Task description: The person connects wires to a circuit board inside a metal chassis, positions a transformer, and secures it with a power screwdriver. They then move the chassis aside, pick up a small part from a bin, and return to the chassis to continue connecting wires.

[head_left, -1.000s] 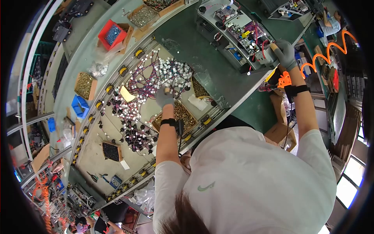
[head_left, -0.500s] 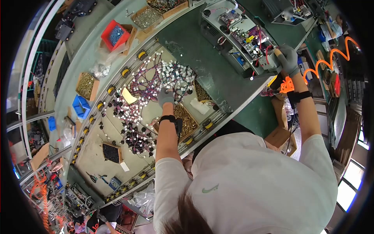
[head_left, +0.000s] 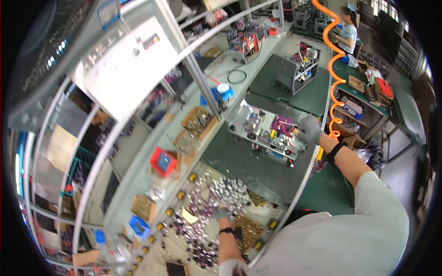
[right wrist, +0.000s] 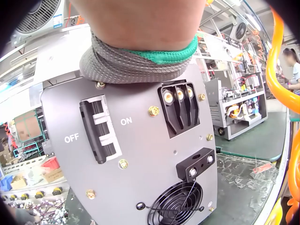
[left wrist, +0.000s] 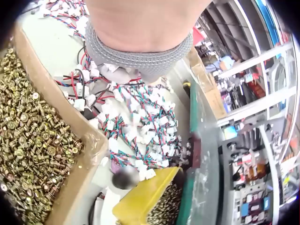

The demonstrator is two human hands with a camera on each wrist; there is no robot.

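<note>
In the head view, the gloved left hand [head_left: 221, 214] is low over the heap of white-plugged wires [head_left: 230, 191], beside a box of brass-coloured screws [head_left: 247, 230]. Its glove [left wrist: 140, 63] shows above the wires in the left wrist view, the fingers hidden. The gloved right hand [head_left: 310, 131] rests at the near right corner of an uncovered machine [head_left: 267, 131], fingers extended towards its circuit boards. In the right wrist view, the glove [right wrist: 136, 65] lies at the top edge of the grey panel [right wrist: 145, 150], which has a switch and fan grille; the fingertips are hidden.
Behind the machine stands another grey unit [head_left: 294, 71] on the green surface. An orange coiled hose [head_left: 332, 69] hangs near the right arm. A red bin [head_left: 163, 162] and blue bin [head_left: 139, 225] line the left side shelf. Another person [head_left: 347, 34] is at the far right.
The head view has swung up, so the machine, wires and bins appear lower in it. Both hands remain by the same things: the left over the wires, the right at the machine's corner.
</note>
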